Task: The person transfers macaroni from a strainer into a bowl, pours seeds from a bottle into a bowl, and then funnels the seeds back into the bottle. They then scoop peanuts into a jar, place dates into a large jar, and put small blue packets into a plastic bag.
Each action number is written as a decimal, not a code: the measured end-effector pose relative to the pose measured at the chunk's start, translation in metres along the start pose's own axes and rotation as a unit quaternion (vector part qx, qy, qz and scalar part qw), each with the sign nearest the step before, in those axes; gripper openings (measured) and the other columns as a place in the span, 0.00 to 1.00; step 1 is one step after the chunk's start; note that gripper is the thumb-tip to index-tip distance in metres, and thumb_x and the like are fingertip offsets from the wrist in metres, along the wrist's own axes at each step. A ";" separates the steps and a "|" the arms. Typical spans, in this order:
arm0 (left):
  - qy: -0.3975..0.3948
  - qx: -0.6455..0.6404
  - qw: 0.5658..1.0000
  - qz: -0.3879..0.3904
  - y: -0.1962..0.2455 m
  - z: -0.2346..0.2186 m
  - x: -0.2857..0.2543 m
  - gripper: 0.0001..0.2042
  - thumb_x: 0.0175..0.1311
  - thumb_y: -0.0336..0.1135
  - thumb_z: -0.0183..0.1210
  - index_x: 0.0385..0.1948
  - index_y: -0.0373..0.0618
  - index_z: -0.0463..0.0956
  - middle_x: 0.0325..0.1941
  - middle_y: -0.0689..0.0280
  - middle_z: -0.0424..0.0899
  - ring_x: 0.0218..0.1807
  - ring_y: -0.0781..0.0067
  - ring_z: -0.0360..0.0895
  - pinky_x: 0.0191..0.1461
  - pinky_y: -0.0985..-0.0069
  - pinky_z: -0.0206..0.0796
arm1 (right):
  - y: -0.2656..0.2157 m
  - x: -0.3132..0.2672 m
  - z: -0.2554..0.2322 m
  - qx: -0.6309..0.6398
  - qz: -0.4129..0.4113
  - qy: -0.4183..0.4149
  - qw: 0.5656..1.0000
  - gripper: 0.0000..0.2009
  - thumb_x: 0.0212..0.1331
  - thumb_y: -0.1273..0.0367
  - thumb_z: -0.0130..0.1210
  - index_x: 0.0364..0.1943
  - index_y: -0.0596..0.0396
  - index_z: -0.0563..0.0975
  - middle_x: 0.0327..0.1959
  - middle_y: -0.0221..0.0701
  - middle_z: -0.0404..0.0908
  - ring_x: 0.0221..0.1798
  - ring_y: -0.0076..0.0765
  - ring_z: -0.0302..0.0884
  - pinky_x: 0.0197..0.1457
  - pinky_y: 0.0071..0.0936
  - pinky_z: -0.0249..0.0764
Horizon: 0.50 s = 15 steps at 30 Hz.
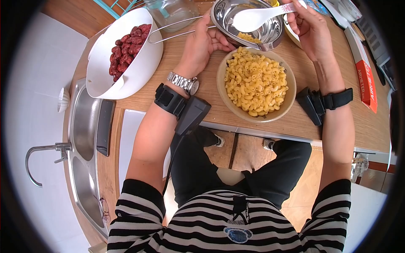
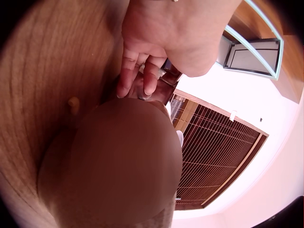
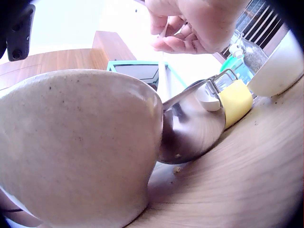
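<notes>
A stainless steel bowl (image 1: 270,38) with a long wire handle (image 1: 177,27) tilts toward me, some macaroni (image 1: 249,38) lying at its near side. My left hand (image 1: 202,46) grips it at the handle end, thumb up by the wire and fingers low against the bowl's side. Between thumb and fingers, my right hand (image 1: 310,31) pinches the handle of a white spoon (image 1: 253,20), whose head is over the steel bowl. Right in front stands a beige bowl (image 1: 221,84) heaped with macaroni (image 1: 257,84); its outer wall fills much of the right wrist view.
On the left, a white tub (image 1: 145,71) holds dark red dates (image 1: 128,50), with a glass jar (image 1: 173,14) behind it. A sink (image 1: 84,122) lies further left. A red and white box (image 1: 366,84) is at the right. One loose macaroni piece (image 2: 73,104) lies on the table.
</notes>
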<state>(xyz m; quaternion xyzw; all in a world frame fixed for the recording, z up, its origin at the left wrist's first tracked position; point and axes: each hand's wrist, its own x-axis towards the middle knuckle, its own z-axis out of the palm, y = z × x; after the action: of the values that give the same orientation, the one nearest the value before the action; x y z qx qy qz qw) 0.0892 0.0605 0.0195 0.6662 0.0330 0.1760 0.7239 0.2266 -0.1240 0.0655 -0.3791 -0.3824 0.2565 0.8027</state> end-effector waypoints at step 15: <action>0.004 -0.058 0.998 -0.011 0.000 0.001 -0.001 0.22 0.62 0.49 0.31 0.46 0.43 0.62 0.21 0.64 0.73 0.26 0.74 0.72 0.35 0.78 0.66 | 0.006 0.000 0.002 -0.252 0.035 0.139 0.957 0.08 0.52 0.69 0.50 0.21 0.59 0.74 0.13 0.26 0.71 0.13 0.15 0.64 0.14 0.09 0.56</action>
<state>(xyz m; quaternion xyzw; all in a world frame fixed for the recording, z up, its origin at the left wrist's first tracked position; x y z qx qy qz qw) 0.0887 0.0595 0.0199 0.6222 0.0331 0.1722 0.7630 0.2243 -0.1191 0.0615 -0.6147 -0.3054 0.1245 0.7166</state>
